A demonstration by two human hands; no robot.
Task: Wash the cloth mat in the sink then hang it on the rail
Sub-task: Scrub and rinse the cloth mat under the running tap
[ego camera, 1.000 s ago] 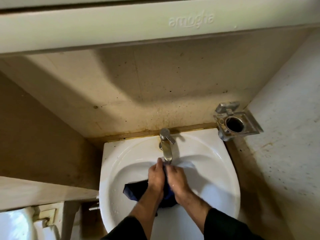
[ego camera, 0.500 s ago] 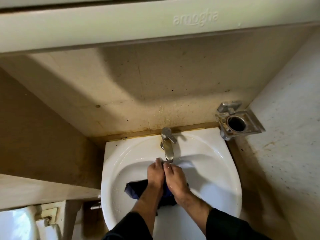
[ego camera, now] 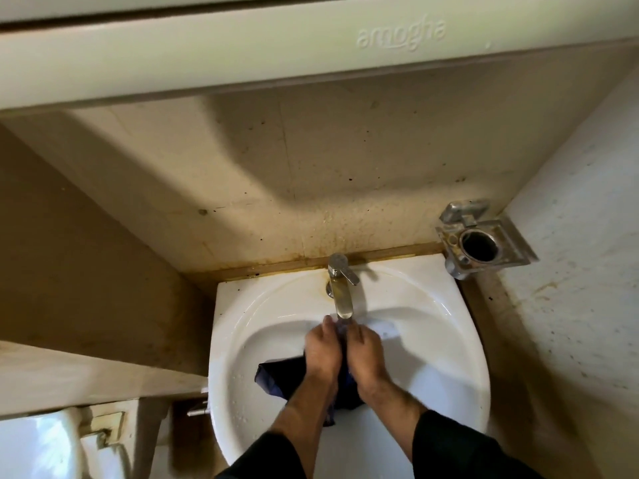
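A dark blue cloth mat (ego camera: 273,376) lies bunched in the white sink (ego camera: 446,344), hanging to the left and below my hands. My left hand (ego camera: 321,350) and my right hand (ego camera: 366,354) press together side by side and grip the cloth between them, right under the spout of the metal tap (ego camera: 340,288). Most of the cloth is hidden under my hands and wrists. No rail is in view.
A metal holder with a round hole (ego camera: 480,242) is fixed to the right wall beside the sink. A pale cabinet edge (ego camera: 311,53) overhangs the wall above. A white toilet cistern (ego camera: 45,444) stands at the lower left.
My hands stay pressed on the cloth under the tap, shifting only slightly. The view has drifted a little.
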